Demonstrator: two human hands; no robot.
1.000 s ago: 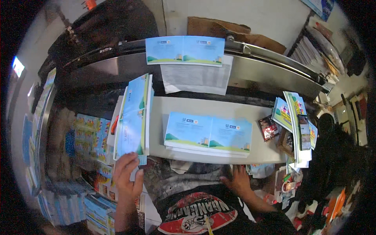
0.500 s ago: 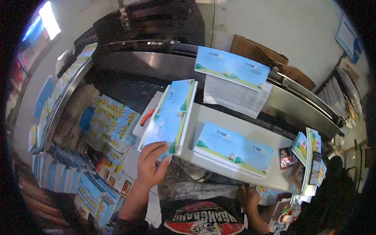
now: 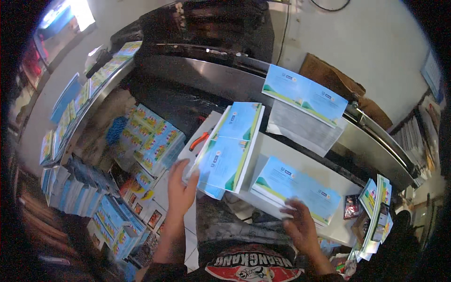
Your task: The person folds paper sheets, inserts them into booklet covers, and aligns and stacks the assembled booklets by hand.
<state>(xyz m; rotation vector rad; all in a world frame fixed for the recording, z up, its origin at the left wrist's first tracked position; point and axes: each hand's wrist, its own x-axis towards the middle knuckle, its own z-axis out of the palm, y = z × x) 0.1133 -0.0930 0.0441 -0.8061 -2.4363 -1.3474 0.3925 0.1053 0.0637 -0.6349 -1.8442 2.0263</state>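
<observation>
A stack of printed blue sheets with green hills lies lengthwise on the white tabletop, its near corner jutting over the front edge. My left hand is at the near left side of this stack, thumb and fingers apart; whether the thumb touches the paper I cannot tell. To the right lies a second stack of similar blue sheets. By its front edge is my right hand, fingers spread, slightly blurred and holding nothing. Beside the left stack rests an orange-handled tool, partly covered.
Behind the tabletop, another blue sheet stack sits on a grey wrapped block. A metal rail runs along the back. Bundled printed stacks stand at the left. A small dark packet and upright booklets are at the right.
My left hand has come off the left stack's near end to its left side. My right hand has risen from my lap to the right stack. The whole view has shifted.
</observation>
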